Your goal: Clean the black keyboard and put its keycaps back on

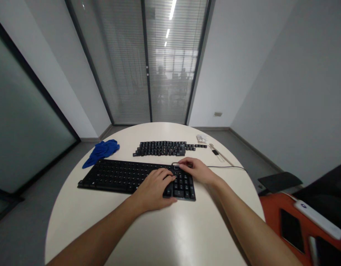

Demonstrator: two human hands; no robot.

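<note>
A black keyboard (pixel 112 176) lies in front of me on the round table. Its left and middle parts show bare key sockets, while keycaps cover the number pad (pixel 184 186) at the right. My left hand (pixel 156 186) rests over the keyboard's right-middle part, fingers stretched forward and thumb apart near the front edge. At the back right corner, beside a small label or window (pixel 176 167), my right hand (pixel 197 170) has thumb and index finger close together; whatever lies between them is too small to make out. Behind the keyboard sit rows of loose black keycaps (pixel 159 148).
A crumpled blue cloth (pixel 104 149) lies at the left table edge (pixel 65 192). Back right are a clear plastic bag (pixel 201 139), a wire tool with black handle (pixel 215 152) and a thin stick (pixel 226 157). A cable (pixel 226 167) runs right. An orange seat (pixel 273 210) holds a phone (pixel 291 229).
</note>
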